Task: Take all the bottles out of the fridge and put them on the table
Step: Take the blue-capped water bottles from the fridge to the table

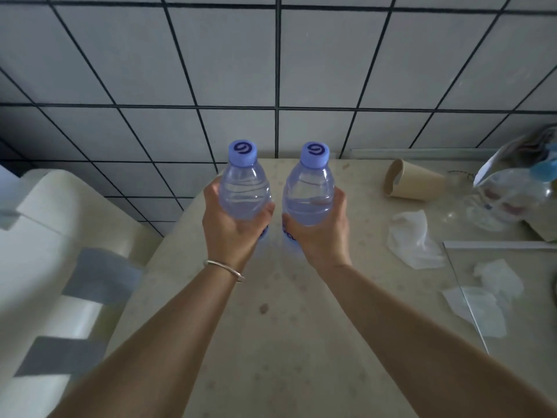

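Two clear bluish water bottles with light-blue caps stand upright side by side over the beige speckled table (280,342). My left hand (229,233) grips the left bottle (243,188) around its lower body; a thin bracelet circles that wrist. My right hand (319,236) grips the right bottle (310,191) the same way. Both bottles are partly filled with water. Their bases are hidden behind my hands, so I cannot tell whether they touch the table. The fridge is not in view.
A paper cup (413,181) lies on its side at the back right. Crumpled tissues (414,239) and a clear plastic bag (512,188) with items clutter the right side. A glass sheet (512,285) covers the right corner. A white appliance (60,267) stands left of the table, before a tiled wall.
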`<act>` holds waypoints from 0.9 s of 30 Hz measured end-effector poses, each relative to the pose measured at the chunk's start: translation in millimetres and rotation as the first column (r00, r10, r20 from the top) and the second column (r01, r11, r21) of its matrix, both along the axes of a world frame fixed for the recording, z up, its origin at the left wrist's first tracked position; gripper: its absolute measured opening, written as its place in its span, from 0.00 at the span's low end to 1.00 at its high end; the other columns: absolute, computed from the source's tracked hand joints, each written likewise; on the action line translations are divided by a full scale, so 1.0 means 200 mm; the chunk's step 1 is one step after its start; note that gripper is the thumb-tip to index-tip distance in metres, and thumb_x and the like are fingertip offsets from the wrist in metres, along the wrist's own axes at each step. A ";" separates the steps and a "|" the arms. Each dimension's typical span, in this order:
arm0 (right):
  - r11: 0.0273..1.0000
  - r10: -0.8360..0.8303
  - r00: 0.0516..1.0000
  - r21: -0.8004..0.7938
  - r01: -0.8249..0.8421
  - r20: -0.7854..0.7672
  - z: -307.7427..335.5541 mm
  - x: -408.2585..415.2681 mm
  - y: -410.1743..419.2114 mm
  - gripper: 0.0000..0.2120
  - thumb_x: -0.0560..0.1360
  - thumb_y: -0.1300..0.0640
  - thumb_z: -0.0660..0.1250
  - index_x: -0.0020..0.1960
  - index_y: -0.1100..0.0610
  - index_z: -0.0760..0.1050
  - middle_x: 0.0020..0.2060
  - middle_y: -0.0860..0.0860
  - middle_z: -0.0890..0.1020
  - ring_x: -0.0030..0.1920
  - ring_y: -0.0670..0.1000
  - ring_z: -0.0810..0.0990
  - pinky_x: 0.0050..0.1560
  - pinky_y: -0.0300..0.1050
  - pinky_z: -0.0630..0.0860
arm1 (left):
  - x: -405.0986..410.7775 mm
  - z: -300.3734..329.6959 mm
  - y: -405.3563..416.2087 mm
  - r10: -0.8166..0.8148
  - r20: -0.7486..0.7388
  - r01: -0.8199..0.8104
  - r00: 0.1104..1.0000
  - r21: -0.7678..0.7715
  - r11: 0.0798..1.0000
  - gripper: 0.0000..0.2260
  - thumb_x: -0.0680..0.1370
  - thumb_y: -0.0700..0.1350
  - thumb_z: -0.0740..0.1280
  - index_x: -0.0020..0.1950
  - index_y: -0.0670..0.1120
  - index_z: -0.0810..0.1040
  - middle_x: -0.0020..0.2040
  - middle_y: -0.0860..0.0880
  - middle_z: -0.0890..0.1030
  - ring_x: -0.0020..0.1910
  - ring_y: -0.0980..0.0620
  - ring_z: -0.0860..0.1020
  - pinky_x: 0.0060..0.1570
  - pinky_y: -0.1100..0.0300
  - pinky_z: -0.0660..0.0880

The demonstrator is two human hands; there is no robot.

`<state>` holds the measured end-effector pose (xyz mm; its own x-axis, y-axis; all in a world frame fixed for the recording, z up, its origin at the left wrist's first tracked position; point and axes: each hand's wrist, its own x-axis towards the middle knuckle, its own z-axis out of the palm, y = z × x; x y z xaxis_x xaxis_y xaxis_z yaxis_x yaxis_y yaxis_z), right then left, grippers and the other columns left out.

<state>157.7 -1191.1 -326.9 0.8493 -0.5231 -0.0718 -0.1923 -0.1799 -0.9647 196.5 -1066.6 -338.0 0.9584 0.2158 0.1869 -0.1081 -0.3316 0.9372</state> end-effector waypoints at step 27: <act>0.983 0.120 0.986 -0.128 -0.135 -0.118 0.42 -0.73 0.06 0.42 0.66 0.44 0.73 0.73 0.50 0.56 0.68 0.48 0.68 0.67 0.47 0.67 0.66 0.46 0.66 | -0.64 0.39 0.23 -0.004 -0.072 0.005 0.997 0.020 1.000 0.40 0.65 0.54 0.77 0.72 0.46 0.62 0.63 0.50 0.69 0.55 0.52 0.73 0.54 0.53 0.72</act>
<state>12.1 -1179.2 -243.0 0.9006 -0.4222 -0.1034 -0.2619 -0.3372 -0.9043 68.0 -1021.0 -259.6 0.9704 0.2081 0.1222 -0.0427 -0.3503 0.9357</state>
